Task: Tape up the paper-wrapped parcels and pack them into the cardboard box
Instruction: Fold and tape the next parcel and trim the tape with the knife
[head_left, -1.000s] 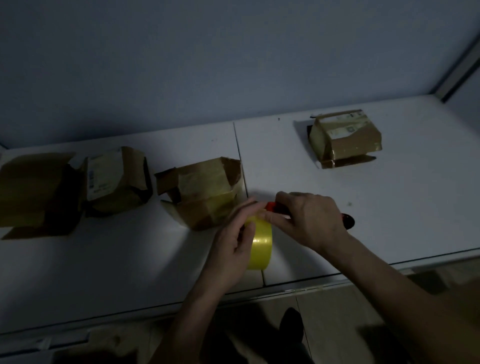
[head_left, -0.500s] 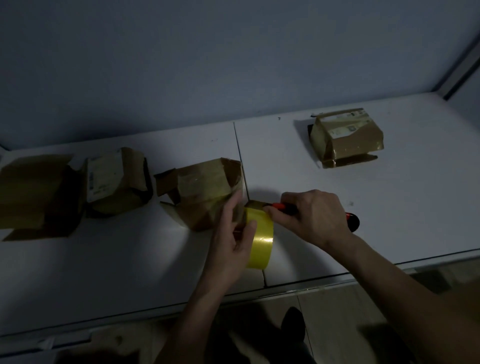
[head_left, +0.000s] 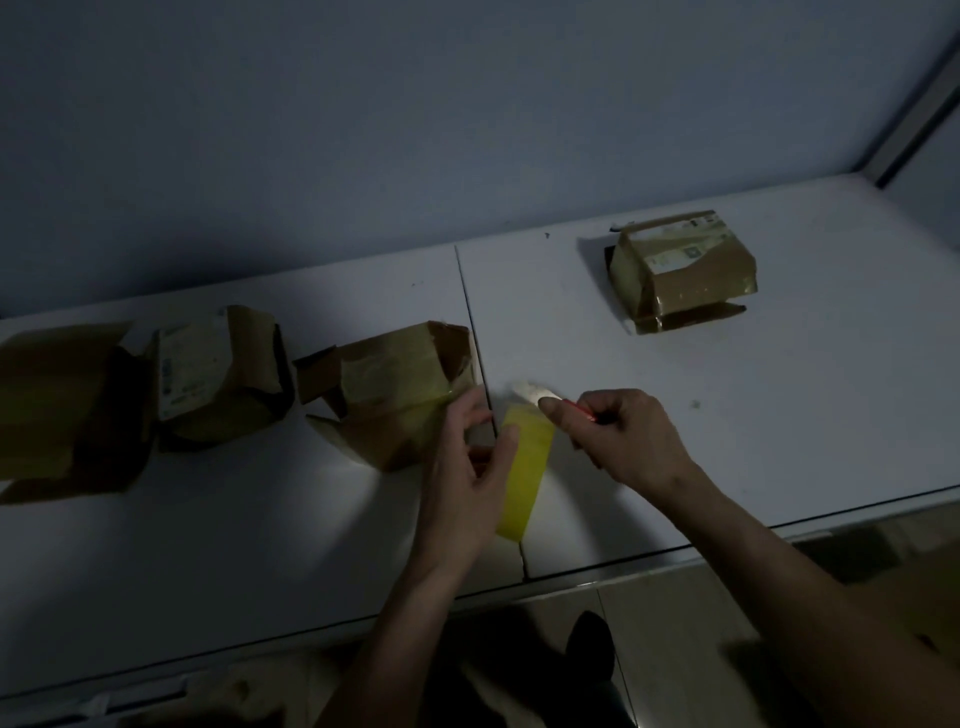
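Dim shot, white table (head_left: 779, 415) w/ a seam down the middle. L hand (head_left: 462, 483) grips the yellow tape roll (head_left: 522, 478), thumb on the roll's near face and fingers curled round the far side, roll standing on edge just right of the seam, near the front edge of the table. A strip of tape (head_left: 436, 410) runs from the roll onto the front face of the middle parcel (head_left: 395, 395), which sits right beside the L hand, fingertips touching or nearly touching its right side; its top flaps are up and open. R hand (head_left: 618, 436) is closed round a red-handled cutter (head_left: 584, 413), only a bit of red showing past the thumb; blade end too blurred to make out, there's a pale smear (head_left: 530, 391) just above the roll. R hand sits just right of the roll, not touching it as far as I can tell. Left of the middle parcel: another parcel (head_left: 218, 374) w/ a white label, flaps loose, and beside it at far left an open cardboard box (head_left: 62, 410). Well apart on the right half, toward the wall, a taped parcel (head_left: 685, 265) w/ a label on top. Blue-grey wall (head_left: 415, 130) behind
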